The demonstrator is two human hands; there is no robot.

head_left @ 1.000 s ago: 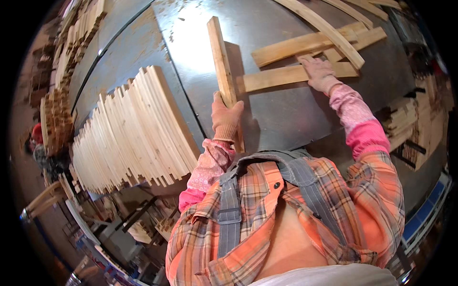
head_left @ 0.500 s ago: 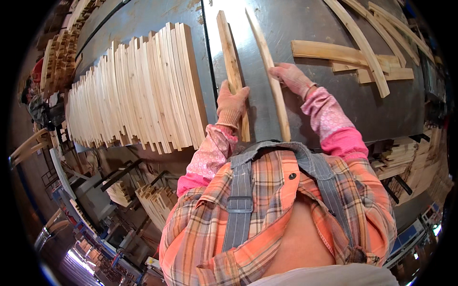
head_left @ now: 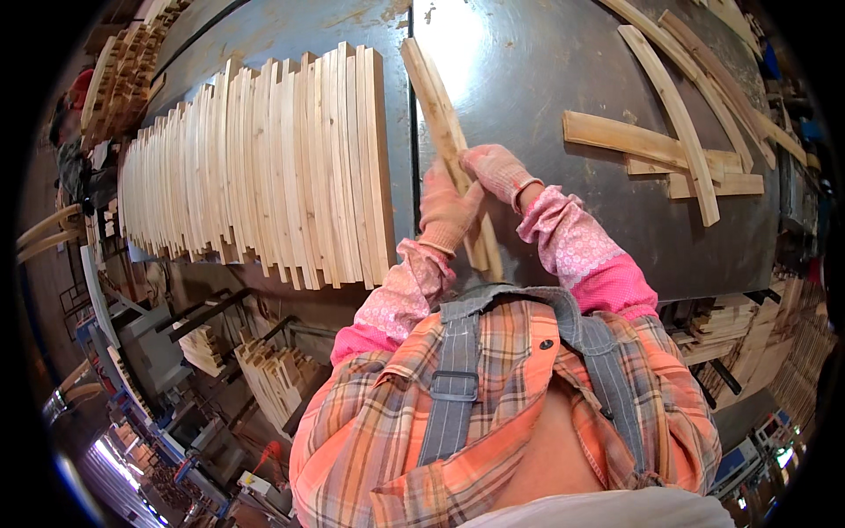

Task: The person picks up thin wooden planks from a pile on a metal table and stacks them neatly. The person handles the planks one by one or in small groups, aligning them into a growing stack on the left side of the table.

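Two curved wooden slats are lying lengthwise on the steel table, just right of the slat row. The left hand and right hand are both clamping them together, seemingly aligning them; setting them down calls for even edges.

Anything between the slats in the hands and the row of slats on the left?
Nothing visible. Both hands, left and right, hold the slats; only bare table separates them from the row.
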